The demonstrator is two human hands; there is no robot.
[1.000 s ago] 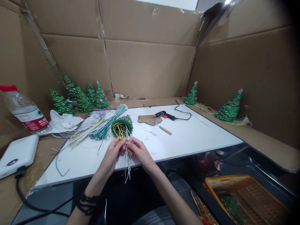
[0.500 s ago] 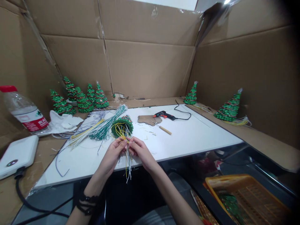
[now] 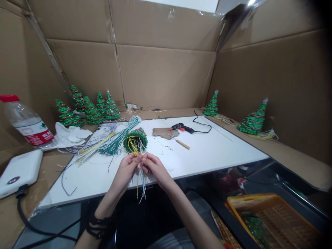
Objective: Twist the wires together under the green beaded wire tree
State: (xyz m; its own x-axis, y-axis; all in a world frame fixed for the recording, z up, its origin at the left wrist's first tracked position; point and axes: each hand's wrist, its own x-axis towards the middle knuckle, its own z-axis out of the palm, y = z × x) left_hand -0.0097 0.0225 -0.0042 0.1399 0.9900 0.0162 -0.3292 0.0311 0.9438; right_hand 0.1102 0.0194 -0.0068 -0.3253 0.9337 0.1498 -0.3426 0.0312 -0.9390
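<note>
Left hand (image 3: 127, 167) and right hand (image 3: 153, 166) pinch wires (image 3: 142, 188) just below the mouth of a tipped tree (image 3: 141, 134).
Far left: white device (image 3: 22, 171) with a dark round panel; red-capped bottle (image 3: 22, 116), its red-and-white label (image 3: 38, 133) bearing lettering too blurred to read; tissue (image 3: 70, 135) beside it; five green trees (image 3: 93, 112) behind. A wire bundle (image 3: 114, 140) lies left of the tipped tree, which rests on its side on the white board (image 3: 220, 148), mouth toward the hands. Fingers of both hands are drawn in, thumbs meeting; the exact grip is partly hidden. Rightward: card (image 3: 162, 132) under the nozzle of a glue gun (image 3: 185, 128), a wood-handled tool (image 3: 183, 144), two more trees (image 3: 252, 119), a yellow basket (image 3: 259, 197).
</note>
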